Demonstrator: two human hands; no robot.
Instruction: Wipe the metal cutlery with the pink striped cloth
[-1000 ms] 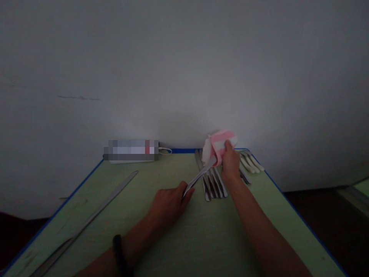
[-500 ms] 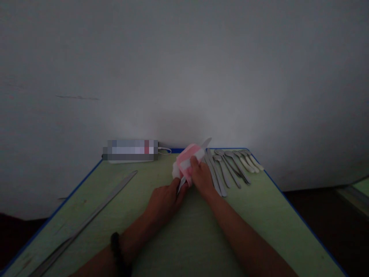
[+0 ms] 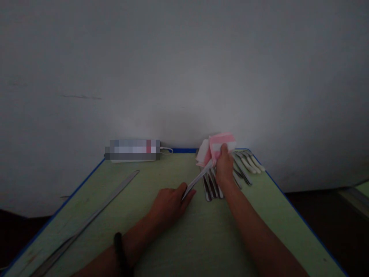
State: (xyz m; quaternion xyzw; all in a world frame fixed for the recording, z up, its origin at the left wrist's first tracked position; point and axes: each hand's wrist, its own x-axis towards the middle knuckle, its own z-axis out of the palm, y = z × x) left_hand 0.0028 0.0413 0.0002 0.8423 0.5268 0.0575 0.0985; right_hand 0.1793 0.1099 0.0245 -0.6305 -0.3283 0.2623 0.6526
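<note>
My left hand [image 3: 171, 202] is closed on the handle end of a table knife [image 3: 198, 179], which slants up and away to the right. Pinched in my right hand [image 3: 225, 168] is a pink-and-white striped cloth [image 3: 221, 140], wrapped over the far part of the knife so that its tip is hidden. Under and behind the cloth lie several metal knives [image 3: 212, 189], only their handle ends showing. My right hand covers part of the cutlery row.
To the right lie metal cutlery [image 3: 243, 175] and several white-handled pieces [image 3: 250, 164]. Long knives [image 3: 106, 204] rest along the left of the green table [image 3: 155, 171]. A blurred box with a white cable [image 3: 167, 149] stands at the back left, near the wall [image 3: 184, 77].
My right hand has moved right and outward with the cloth, along the knife toward its tip. More of the knife near my left hand is now bare. My left hand has shifted slightly right.
</note>
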